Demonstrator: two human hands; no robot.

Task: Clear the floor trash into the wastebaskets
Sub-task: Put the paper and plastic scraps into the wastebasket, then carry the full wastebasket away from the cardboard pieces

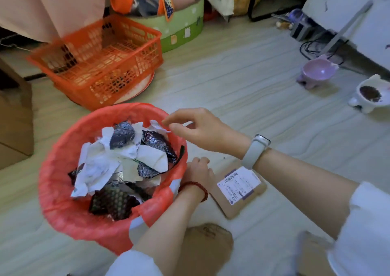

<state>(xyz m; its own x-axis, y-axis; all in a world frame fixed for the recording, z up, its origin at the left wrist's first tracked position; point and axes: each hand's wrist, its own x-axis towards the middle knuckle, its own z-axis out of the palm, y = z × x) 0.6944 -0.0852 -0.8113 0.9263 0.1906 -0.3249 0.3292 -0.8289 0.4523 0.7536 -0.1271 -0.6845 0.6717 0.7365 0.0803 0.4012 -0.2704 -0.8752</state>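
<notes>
Pale floor (242, 81), our red-lined wastebasket (63, 202) stuffed lower left, right hand (202, 131) fingers loosely spread above its rim, left hand (199, 173) curled beside it, can't tell if gripping

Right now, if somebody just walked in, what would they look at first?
Probably the wastebasket with its bright red bag, in front of the person and stuffed with torn paper and shiny wrappers. The right hand hovers over its rim, while the left hand rests beside it. Behind sits an orange basket.
</notes>
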